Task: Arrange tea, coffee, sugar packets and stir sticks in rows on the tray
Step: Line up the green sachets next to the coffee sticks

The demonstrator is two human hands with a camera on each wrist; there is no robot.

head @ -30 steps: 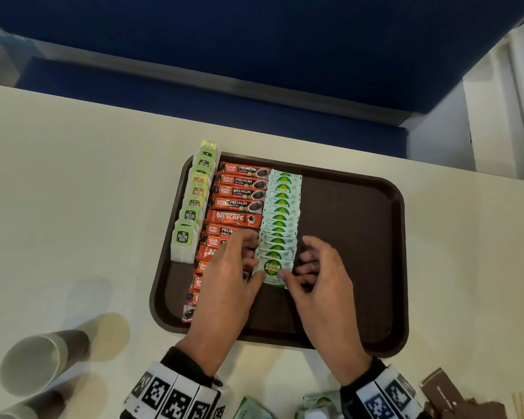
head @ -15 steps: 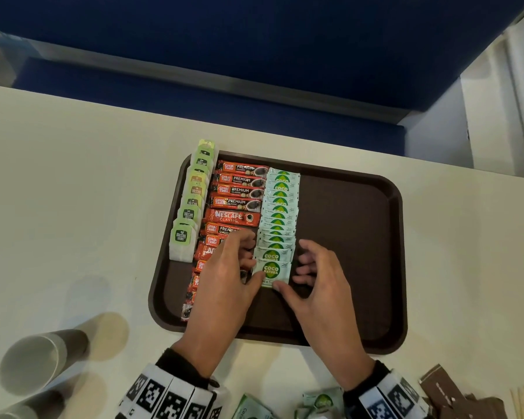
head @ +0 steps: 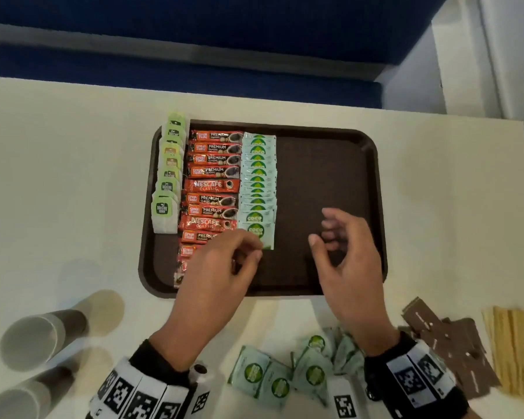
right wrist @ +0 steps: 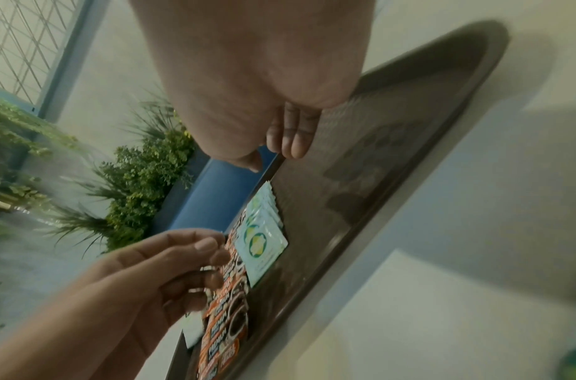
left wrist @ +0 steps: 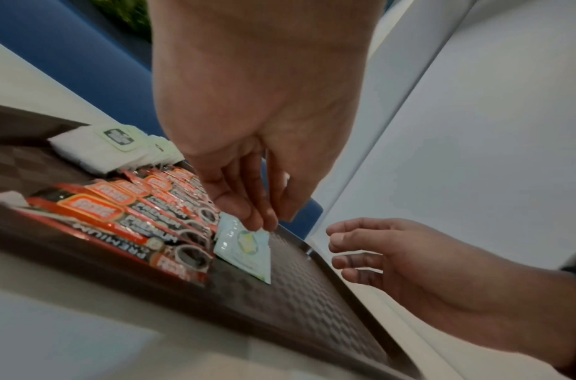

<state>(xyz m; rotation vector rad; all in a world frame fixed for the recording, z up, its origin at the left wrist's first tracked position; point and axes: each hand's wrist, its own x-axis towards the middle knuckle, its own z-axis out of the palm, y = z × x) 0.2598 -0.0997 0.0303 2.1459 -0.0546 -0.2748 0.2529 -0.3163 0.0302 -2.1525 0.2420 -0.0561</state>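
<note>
On the brown tray [head: 324,176] lie three rows: green-tagged tea bags [head: 167,176] at the left edge, red coffee sachets [head: 212,184], then pale green sugar packets [head: 259,179]. My left hand [head: 250,252] hovers at the near end of the sugar row, fingers loosely curled. Its fingertips [left wrist: 260,221] touch the edge of the nearest sugar packet [left wrist: 244,249], which lies flat on the tray. My right hand [head: 324,231] hangs above the bare tray floor to the right of that row, fingers relaxed and holding nothing. No stir sticks are on the tray.
Loose sugar packets [head: 285,370] lie on the table between my wrists. Brown packets [head: 448,349] and wooden stir sticks [head: 515,343] sit at the near right. Paper cups [head: 34,337] lie on their sides at the near left. The tray's right half [head: 330,164] is bare.
Both hands were squaring up the nearest sugar packet from either side. The right hand has since lifted off and moved right; the left has drawn back to the packet's corner.
</note>
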